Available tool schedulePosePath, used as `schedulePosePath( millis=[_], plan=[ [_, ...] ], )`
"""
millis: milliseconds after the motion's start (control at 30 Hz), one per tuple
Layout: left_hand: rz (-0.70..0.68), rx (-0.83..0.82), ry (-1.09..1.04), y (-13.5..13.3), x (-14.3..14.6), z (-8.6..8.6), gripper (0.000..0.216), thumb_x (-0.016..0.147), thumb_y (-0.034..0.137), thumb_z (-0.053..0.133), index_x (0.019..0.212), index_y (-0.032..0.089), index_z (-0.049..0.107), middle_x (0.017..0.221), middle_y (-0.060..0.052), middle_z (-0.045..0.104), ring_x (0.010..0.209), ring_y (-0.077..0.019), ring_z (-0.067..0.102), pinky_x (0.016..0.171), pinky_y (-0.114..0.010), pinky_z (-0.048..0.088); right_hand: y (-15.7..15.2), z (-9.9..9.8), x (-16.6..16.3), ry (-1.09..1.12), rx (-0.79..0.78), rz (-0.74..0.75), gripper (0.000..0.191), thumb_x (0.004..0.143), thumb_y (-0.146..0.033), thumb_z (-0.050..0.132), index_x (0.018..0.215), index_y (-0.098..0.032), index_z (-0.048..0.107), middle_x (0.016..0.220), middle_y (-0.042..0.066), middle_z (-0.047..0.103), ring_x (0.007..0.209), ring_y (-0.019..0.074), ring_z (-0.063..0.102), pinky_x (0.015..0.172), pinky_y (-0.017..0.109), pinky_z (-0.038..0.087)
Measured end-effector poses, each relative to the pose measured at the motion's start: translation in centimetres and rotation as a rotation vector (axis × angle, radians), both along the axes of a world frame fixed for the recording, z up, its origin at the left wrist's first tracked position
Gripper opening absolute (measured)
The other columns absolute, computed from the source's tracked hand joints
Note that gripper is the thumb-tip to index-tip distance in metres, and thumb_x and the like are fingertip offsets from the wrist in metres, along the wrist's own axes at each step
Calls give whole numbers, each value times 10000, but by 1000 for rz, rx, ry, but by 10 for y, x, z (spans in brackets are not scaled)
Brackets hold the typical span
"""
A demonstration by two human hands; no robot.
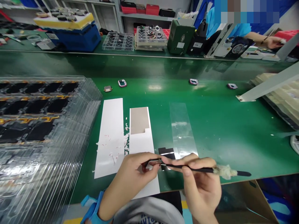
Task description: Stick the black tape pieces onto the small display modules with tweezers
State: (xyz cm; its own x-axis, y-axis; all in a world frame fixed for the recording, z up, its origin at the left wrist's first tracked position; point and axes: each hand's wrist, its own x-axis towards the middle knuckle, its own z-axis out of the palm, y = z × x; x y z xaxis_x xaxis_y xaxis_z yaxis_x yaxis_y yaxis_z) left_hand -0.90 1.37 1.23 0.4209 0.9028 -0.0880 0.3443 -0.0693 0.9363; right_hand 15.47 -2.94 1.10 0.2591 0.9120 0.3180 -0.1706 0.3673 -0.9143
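Over the green bench [217, 130], left hand [136, 169] pinches a small dark part [151, 162] at its three o'clock, ten o'clock from the right hand [202, 180], which pinches a slim black tool [205, 170].

We see a slim black tool [205, 170], pale wrapping toward its right end, held nearly level; its left tip reaches a small dark-rimmed piece [154, 161], apparently tilted, partly hidden.
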Motion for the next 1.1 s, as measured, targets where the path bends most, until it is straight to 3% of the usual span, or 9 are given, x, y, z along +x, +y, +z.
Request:
schedulePosePath(
  millis=[167, 233, 433, 633, 767, 1100],
  plan=[
    [35, 126, 63, 2, 0, 1, 101, 858, 163, 628, 785, 174, 697, 634, 31, 592, 585, -115, 529, 545, -219, 411, 6, -1, -14, 13, 23, 37, 195, 959, -72, 503, 1006, -256, 546, 939, 28, 674, 917, 178, 733, 771, 359, 655],
    [50, 150, 74, 2, -1, 0, 121, 883, 170, 614, 780, 173, 676, 654, 28, 606, 602, -116, 555, 558, -215, 426, 7, -3, -15, 48, 4, 51, 204, 964, -70, 494, 1016, -261, 540, 944, 21, 664, 910, 174, 736, 767, 353, 653],
    [53, 170, -30, -1, -1, -3, 159, 948, 173, 546, 1017, 209, 683, 901, -5, 742, 772, -127, 689, 703, -203, 529, 9, -3, -17, 57, -17, 20, 182, 969, -89, 494, 1009, -260, 542, 936, 19, 643, 914, 175, 736, 734, 319, 649],
    [90, 243, 39, 1, 1, -3, 177, 940, 184, 562, 1048, 196, 702, 772, -4, 686, 652, -138, 615, 597, -227, 493, 14, -1, -21, 30, -27, 27, 166, 974, -105, 483, 995, -267, 510, 906, 13, 646, 910, 181, 738, 743, 343, 651],
    [83, 245, 43, 1, -1, -5, 215, 970, 176, 516, 1083, 205, 696, 833, -21, 679, 735, -157, 645, 647, -243, 501, 15, 0, -23, 18, -27, 15, 155, 977, -110, 478, 993, -262, 502, 916, 22, 654, 897, 182, 740, 712, 328, 652],
    [10, 204, 56, -2, -4, -6, 425, 1045, 245, 355, 1464, 258, 425, 1061, -65, 628, 965, -196, 616, 887, -338, 513, 16, 0, -33, 10, -2, -61, 144, 984, -120, 462, 1004, -262, 476, 918, 19, 661, 917, 193, 741, 729, 351, 654]
  ],
)
